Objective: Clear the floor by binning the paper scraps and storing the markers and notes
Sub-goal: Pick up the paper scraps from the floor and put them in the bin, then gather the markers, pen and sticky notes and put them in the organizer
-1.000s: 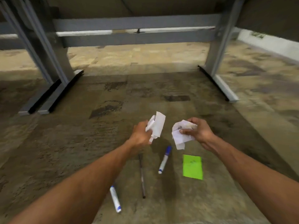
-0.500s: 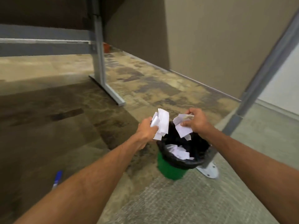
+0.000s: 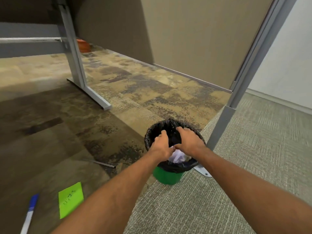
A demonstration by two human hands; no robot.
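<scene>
1. Hands hang side by side over the mouth of the bin [image 3: 167, 177], a small green tub lined with a black bag [image 3: 150, 137] that folds over its rim.
2. Left hand [image 3: 161, 146] sits palm down above the near left part of the opening, fingers curled downward; I cannot tell whether they grip anything.
3. Right hand [image 3: 189, 141] is just beside it, also palm down, its thumb nearly touching the left hand — whether its fingers pinch any paper is hidden by the back of the hand.
4. White paper scraps [image 3: 177, 157] lie inside the bag, showing in the gap below the two wrists.
5. Near the lower left, a green sticky note [image 3: 70, 199] with dark scribbles lies flat on the carpet [image 3: 219, 200].
6. Just left of the note lies a white marker [image 3: 29, 215] with a blue cap, pointing away from the camera.
7. Between the note and the bin — well apart from both — a thin dark pen [image 3: 101, 163] rests on the floor at a slant.
8. Grey metal desk legs stand behind: one [image 3: 74, 65] to the left, another [image 3: 236, 98] just right of the bin.
</scene>
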